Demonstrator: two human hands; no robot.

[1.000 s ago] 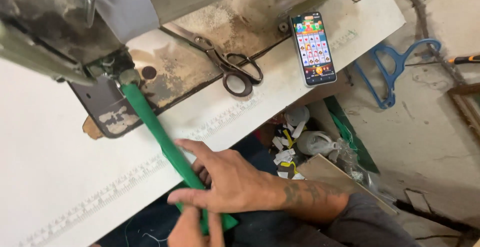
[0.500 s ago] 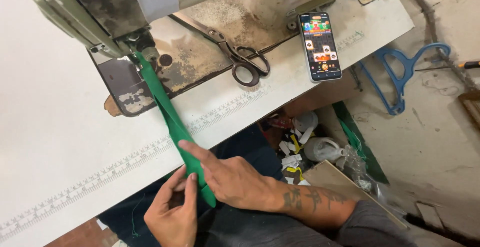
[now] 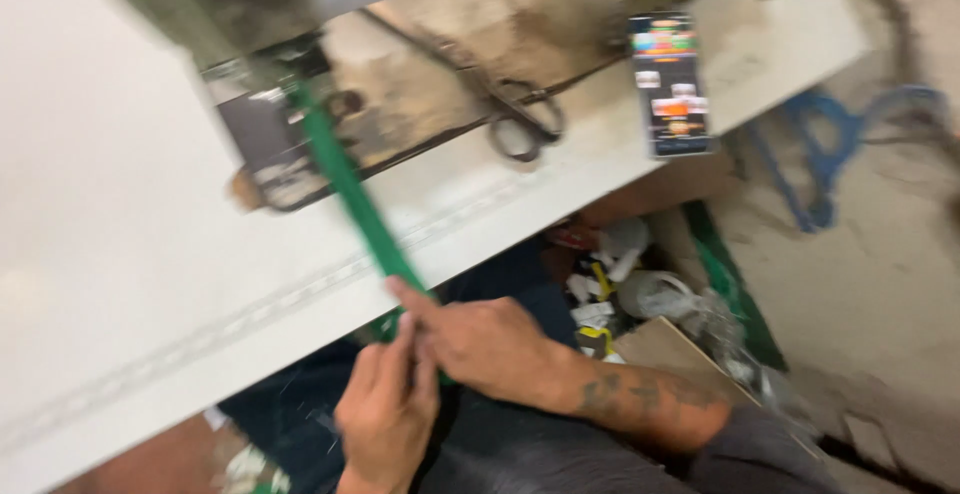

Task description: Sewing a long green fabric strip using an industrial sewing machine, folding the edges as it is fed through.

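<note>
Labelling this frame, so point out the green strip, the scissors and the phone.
green strip (image 3: 345, 179), head view, middle of its length
scissors (image 3: 522, 126), head view, on the handle loops
phone (image 3: 670, 84), head view, centre of the screen

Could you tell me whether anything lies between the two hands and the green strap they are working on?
Nothing visible does: the right hand and the left hand both already grip the green strap at the table edge.

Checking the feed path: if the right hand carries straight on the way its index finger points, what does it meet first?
Probably the sewing machine's needle area. The right hand points up-left along the narrow green fabric strip it pinches; blur makes depth uncertain.
</note>
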